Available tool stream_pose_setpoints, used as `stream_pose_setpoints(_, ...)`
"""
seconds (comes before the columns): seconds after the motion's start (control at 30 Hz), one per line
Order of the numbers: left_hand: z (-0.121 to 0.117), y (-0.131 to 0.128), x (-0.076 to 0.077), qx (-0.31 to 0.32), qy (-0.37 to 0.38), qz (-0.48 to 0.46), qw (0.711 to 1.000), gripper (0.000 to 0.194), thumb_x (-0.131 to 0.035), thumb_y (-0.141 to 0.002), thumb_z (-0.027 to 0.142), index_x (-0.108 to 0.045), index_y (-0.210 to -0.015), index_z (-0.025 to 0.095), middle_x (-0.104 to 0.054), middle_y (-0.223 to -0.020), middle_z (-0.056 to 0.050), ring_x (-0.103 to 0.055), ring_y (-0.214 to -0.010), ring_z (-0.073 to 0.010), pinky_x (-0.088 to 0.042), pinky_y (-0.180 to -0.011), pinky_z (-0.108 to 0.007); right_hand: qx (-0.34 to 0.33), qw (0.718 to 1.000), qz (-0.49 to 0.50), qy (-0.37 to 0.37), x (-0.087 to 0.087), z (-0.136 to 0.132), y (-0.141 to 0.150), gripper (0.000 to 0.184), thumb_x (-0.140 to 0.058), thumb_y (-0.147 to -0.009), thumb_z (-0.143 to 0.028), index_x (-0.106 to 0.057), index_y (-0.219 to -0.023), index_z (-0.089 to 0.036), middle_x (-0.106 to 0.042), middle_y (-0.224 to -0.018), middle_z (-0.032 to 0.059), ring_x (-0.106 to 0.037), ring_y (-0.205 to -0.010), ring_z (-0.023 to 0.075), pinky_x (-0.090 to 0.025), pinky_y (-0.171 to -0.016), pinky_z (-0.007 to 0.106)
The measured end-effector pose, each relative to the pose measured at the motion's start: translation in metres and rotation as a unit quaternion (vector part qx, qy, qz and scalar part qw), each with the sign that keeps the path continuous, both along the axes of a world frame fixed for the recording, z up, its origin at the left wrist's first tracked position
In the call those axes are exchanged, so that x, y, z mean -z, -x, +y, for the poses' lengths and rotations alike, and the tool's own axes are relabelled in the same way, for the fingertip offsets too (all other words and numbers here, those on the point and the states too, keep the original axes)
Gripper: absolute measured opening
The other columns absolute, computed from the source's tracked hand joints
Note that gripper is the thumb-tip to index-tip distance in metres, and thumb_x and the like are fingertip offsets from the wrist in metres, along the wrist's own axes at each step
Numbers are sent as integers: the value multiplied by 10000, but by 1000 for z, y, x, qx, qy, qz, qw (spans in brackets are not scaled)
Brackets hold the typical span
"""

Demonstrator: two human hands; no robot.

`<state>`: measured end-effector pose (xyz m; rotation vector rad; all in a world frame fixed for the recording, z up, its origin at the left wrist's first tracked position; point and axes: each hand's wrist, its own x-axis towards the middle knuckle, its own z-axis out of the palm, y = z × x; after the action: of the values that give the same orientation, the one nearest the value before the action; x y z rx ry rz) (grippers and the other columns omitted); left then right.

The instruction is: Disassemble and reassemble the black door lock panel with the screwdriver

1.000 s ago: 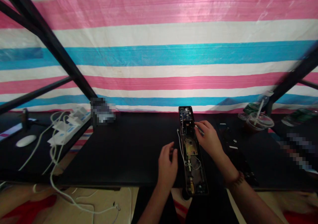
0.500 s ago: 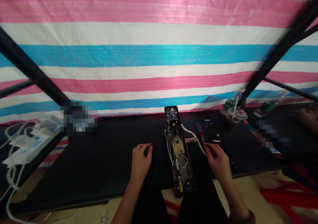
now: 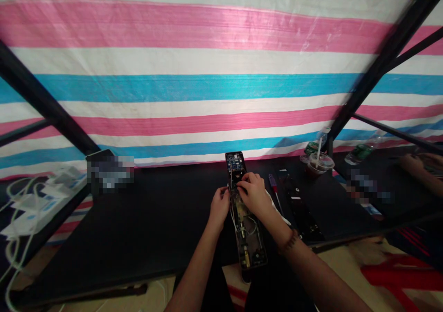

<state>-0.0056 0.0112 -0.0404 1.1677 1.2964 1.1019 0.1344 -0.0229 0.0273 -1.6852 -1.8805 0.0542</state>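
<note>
1. Cables (image 3: 14, 252), white and looped, trail over a white power strip (image 3: 41, 210) at 9 o'clock, taking the opened casing as the clock's centre.
2. A blurred item (image 3: 121, 171) sits between 9 and 10 o'clock, beside a dark frame post (image 3: 74, 129).
3. A black tabletop (image 3: 148, 238) spreads beneath the work; a sheet striped pink, white and blue (image 3: 173, 63) hangs across 12 o'clock.
4. The opened casing (image 3: 258, 240) lies lengthwise, its circuit board (image 3: 235, 162) near 12.
5. A screwdriver (image 3: 272, 183) lies at 2 o'clock, just beside a long black panel (image 3: 299, 203) at 3.
6. A lidded cup (image 3: 320, 163) with a straw stands between 2 and 3; another person's hand (image 3: 411, 164) shows farther out, near 3.
7. The left hand (image 3: 219, 206), at 9 to 10, has loosely curled fingers by the casing's edge; whether it grips the thin wire (image 3: 232, 215) I cannot tell.
8. The right hand (image 3: 254, 192), toward 1, bends over the casing, thumb and forefinger nearly together; anything between them is too small to tell.
</note>
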Motion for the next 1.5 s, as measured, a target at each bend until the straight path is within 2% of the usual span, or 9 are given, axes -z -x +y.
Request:
stream_pose_setpoints(0.07, -17, -4, 2, -10, 5, -38, 999, 376, -566, -921, 495, -644, -1095, 171, -749, -870, -81, -727, -745, -199, -581, -673, -307, 0, 999, -24, 20, 0, 14, 7, 142, -666, -875, -219, -802, -906, -239, -601, -1313, 136, -501, -1184, 341, -423, -933, 507)
stream_pose_setpoints(0.13, -32, -11, 2, -20, 2, -67, 998, 427, -558, -921, 514, -607, -1169, 170, -746, -1015, -113, -734, -882, -215, -588, -766, -324, -8, 999, -21, 29, 4, 23, 12, 131, -679, -860, -218, -807, -851, -243, -449, -1534, 107, -398, -1329, 374, -374, -976, 542)
stream_pose_setpoints(0.23, -50, -20, 3, -36, -29, -79, 996, 434, -591, -911, 451, -575, -1252, 183, -707, -1187, -133, -692, -1080, -242, -546, -944, -375, -3, 999, 16, 43, 12, 29, 14, 150, -671, -846, -180, -804, -823, -245, -298, -1651, 46, -246, -1460, 386, -313, -1027, 567)
stream_pose_setpoints(0.33, -58, -24, 4, -51, -85, -42, 994, 401, -567, -929, 371, -579, -1289, 195, -670, -1287, -133, -634, -1198, -257, -474, -1059, -417, 7, 996, 62, 70, 17, 32, 10, 144, -684, -824, -168, -800, -808, -253, -278, -1664, 14, -191, -1497, 382, -293, -1048, 576)
stream_pose_setpoints(0.47, -59, -24, 8, -63, -125, 8, 990, 381, -530, -950, 345, -600, -1294, 197, -642, -1340, -129, -592, -1260, -258, -422, -1118, -424, 2, 992, 89, 93, 21, 33, 4, 124, -710, -810, -177, -799, -817, -264, -272, -1667, 2, -173, -1507, 380, -287, -1061, 589)
stream_pose_setpoints(0.73, -59, -21, 8, -64, -137, 55, 987, 395, -519, -950, 333, -612, -1297, 171, -646, -1319, -137, -597, -1248, -254, -430, -1110, -413, -19, 997, 76, 25, 29, 28, 3, 121, -677, -834, -186, -784, -815, -240, -343, -1631, 48, -248, -1474, 347, -304, -1064, 564)
stream_pose_setpoints(1.1, -60, -23, 9, -75, -145, 36, 986, 382, -541, -941, 330, -644, -1274, 173, -665, -1287, -141, -612, -1228, -268, -445, -1094, -436, -24, 997, 76, 18, 29, 27, 1, 85, -693, -803, -187, -764, -779, -228, -376, -1606, 66, -272, -1454, 355, -323, -1043, 567)
stream_pose_setpoints(1.27, -63, -25, 10, -79, -146, 25, 986, 406, -621, -891, 297, -647, -1276, 170, -677, -1241, -134, -629, -1185, -268, -462, -1068, -426, -22, 998, 51, 16, 30, 25, 5, 68, -688, -783, -168, -741, -768, -209, -376, -1602, 90, -257, -1453, 394, -324, -1020, 595)
stream_pose_setpoints(1.5, -65, -24, 9, -70, -157, 27, 985, 415, -639, -896, 288, -645, -1300, 190, -673, -1244, -123, -619, -1192, -258, -454, -1070, -403, -28, 999, 12, 41, 25, 25, 7, 85, -676, -795, -179, -742, -747, -204, -389, -1594, 101, -259, -1447, 415, -320, -1011, 606)
